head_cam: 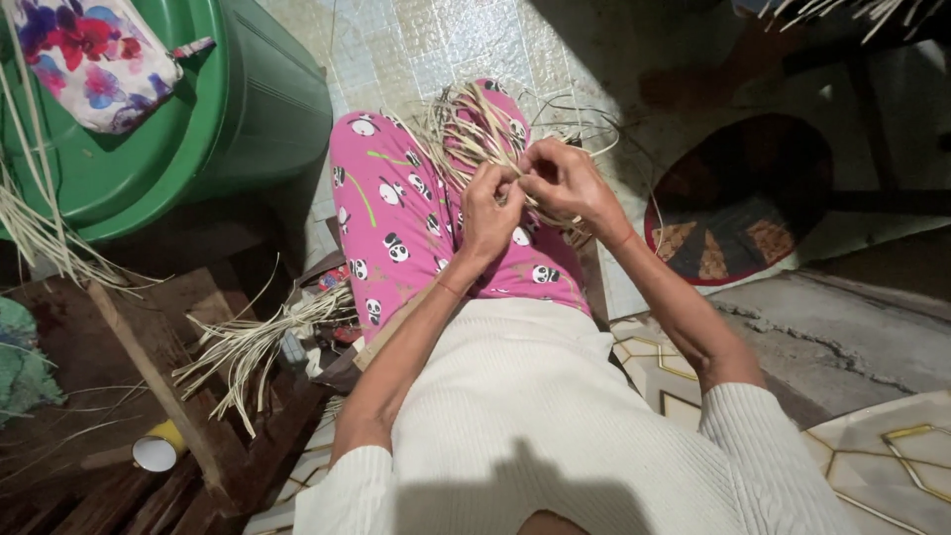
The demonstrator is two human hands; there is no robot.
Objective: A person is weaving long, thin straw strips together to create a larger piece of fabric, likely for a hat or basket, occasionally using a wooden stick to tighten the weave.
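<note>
Centrally, at frame centre over the lap | left hand (488,213) and right hand (560,178) meet, fingers of both pinched on straw strips (466,129) | strips fan up-left from the fingers, long axis toward upper centre | both hands equally near | spare bundle (253,347) lower left.

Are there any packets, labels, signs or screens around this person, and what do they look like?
None can be made out: no packets, labels, signs or screens.
The left hand and right hand work pale straw strips over the lap.
A small yellow cup lies lower left; markings cannot be told.
</note>
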